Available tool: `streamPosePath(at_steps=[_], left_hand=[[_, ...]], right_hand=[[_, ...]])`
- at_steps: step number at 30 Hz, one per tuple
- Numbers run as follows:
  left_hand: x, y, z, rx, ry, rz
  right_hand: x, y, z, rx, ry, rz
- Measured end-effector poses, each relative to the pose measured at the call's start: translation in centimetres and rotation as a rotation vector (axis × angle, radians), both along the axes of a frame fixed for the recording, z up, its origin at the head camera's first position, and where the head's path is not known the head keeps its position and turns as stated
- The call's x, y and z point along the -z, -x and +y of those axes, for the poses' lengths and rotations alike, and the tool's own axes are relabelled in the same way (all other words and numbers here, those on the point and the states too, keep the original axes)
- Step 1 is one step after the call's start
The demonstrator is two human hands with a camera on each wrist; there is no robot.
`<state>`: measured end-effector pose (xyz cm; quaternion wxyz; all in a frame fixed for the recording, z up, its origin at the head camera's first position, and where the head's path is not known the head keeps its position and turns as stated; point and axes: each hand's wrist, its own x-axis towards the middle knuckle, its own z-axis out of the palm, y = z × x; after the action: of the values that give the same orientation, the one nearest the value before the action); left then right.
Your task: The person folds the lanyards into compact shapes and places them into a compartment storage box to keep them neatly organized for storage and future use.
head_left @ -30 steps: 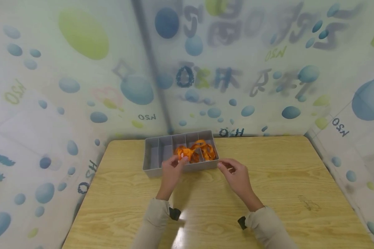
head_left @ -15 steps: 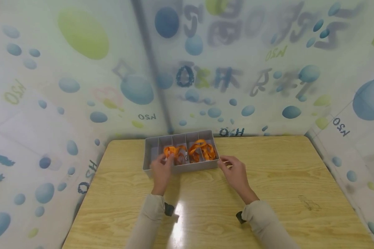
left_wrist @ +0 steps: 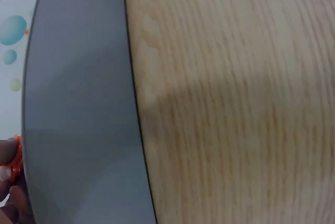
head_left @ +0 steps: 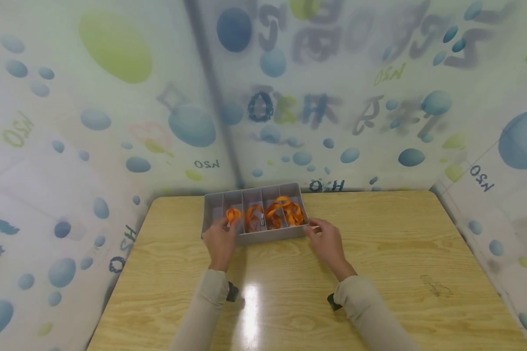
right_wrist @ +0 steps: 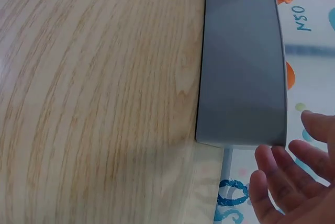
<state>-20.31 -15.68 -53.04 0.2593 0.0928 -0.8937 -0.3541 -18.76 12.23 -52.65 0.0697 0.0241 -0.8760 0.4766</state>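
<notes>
A grey divided box (head_left: 263, 237) stands against the back wall. My left hand (head_left: 219, 243) reaches over its front edge and pinches a bundled orange lanyard (head_left: 233, 214) at the second compartment from the left. In the left wrist view, the fingers (left_wrist: 7, 153) and some orange show just beyond the box wall. My right hand (head_left: 327, 242) is at the box's front right corner, its fingertips against the end wall and its thumb apart, as the right wrist view shows. Another orange lanyard (head_left: 253, 217) with a small metal clip lies in the middle compartment.
More orange lanyards (head_left: 293, 214) lie in the two right compartments, one strap looping over the divider. A wood-grain table (head_left: 290, 302) carries the box. Behind it rises a pale wall (head_left: 351, 131) with blue and green spots, with side walls left and right.
My left hand has moved left with the orange lanyard, from the middle compartment to the second from the left, and lower. My right hand has stayed by the box's right corner, shifting slightly.
</notes>
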Motion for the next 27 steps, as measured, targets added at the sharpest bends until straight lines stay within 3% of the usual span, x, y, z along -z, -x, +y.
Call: streamPosePath(at_steps=[5,12,20,27], left_hand=[[0.39,-0.04,0.0,-0.009,0.101,-0.007],[0.13,-0.22,-0.11,-0.014,0.149,-0.063],[-0.04,0.0,-0.28,0.005,0.096,-0.142],[-0.24,-0.06,-0.25,0.021,0.035,-0.157]], right_hand=[[0.1,0.39,-0.23,0.034,-0.053,0.0],[0.55,0.95,-0.44,0.091,-0.083,0.049],[0.37,0.81,-0.43,0.094,-0.073,0.042],[0.06,0.38,-0.4,0.072,-0.082,0.008]])
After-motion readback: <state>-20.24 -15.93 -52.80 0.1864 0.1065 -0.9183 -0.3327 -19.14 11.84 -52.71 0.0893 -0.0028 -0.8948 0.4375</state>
